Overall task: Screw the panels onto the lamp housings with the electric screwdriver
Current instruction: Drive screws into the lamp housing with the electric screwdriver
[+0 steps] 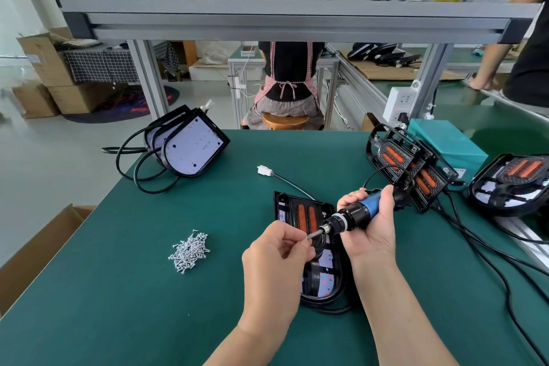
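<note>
Left grip (277, 251) is pinching a screw (307, 237) onto the bit of the electric screwdriver (355, 215), right grip (372, 221) wrapping its barrel. Looks like we're loading, and next we're needing a hole in the lamp housing (303, 212).

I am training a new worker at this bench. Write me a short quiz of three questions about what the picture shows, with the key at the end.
1. True or false: the right hand grips the electric screwdriver.
2. Where on the green mat does the loose pile of screws lie?
A) left of the lamp housing under the hands
B) right of it
C) on top of it
3. Fill in: the left hand pinches a ____ at the screwdriver's tip.

Key: 1 true; 2 A; 3 screw.
</note>
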